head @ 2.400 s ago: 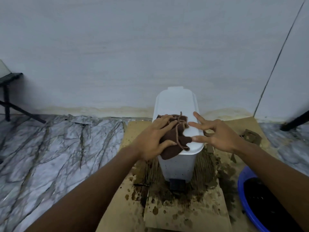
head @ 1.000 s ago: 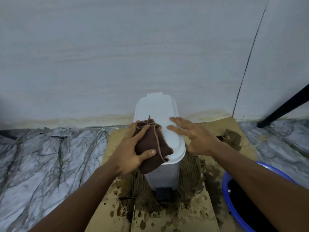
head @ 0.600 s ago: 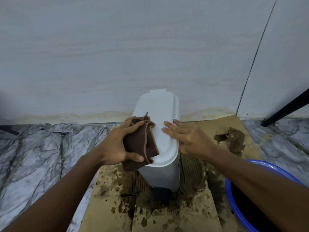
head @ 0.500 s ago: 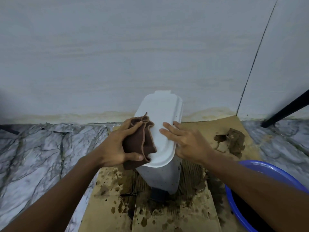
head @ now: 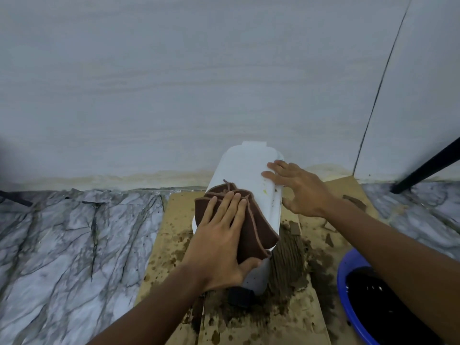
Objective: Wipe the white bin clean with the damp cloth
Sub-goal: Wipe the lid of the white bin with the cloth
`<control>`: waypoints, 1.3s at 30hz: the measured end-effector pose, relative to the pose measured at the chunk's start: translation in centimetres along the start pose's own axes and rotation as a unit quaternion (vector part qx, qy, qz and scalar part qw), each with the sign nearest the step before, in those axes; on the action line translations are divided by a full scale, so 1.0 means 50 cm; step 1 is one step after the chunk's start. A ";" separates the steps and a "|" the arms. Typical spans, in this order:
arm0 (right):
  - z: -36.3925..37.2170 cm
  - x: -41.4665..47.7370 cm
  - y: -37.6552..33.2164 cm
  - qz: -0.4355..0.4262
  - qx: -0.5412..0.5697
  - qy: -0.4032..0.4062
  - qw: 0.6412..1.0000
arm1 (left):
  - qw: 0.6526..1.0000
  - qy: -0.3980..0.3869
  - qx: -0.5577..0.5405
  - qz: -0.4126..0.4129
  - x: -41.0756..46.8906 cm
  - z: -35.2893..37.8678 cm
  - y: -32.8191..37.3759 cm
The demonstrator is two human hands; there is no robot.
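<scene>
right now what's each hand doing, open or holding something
Left hand: open, fingers flat, pressing the brown cloth onto the white bin.
Right hand: open, resting on the bin's right edge, holding nothing.

surface: grey-veined white marble-pattern floor (head: 74, 232) | on it: flat brown cardboard sheets (head: 171, 220), spattered, soaked dark at the middle | on the cardboard: white plastic bin (head: 246, 168) upright, torn brown scraps (head: 354, 201) at right | near right: round blue plastic basin (head: 344, 270) holding dark liquid
</scene>
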State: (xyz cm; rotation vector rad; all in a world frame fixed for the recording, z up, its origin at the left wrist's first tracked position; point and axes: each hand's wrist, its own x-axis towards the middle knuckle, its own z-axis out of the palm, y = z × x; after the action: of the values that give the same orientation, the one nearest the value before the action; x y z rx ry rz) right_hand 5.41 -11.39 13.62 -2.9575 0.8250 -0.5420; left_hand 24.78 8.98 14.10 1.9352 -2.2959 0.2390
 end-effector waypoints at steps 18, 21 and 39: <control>0.028 -0.030 -0.011 -0.085 -0.126 0.166 0.974 | 0.992 0.042 -0.074 0.088 0.019 0.016 -0.185; 0.029 -0.048 -0.034 -0.075 -0.126 0.143 0.979 | 0.993 0.017 -0.110 0.046 0.015 0.011 -0.212; 0.001 -0.041 0.002 -0.005 -0.131 0.103 0.986 | 0.993 0.019 -0.113 0.017 0.036 0.013 -0.128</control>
State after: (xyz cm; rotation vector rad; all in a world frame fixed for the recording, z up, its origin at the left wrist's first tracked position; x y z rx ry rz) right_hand 3.75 -10.46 12.89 -3.1813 0.9698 -0.8119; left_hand 30.78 6.07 14.05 1.7672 -2.2241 0.0156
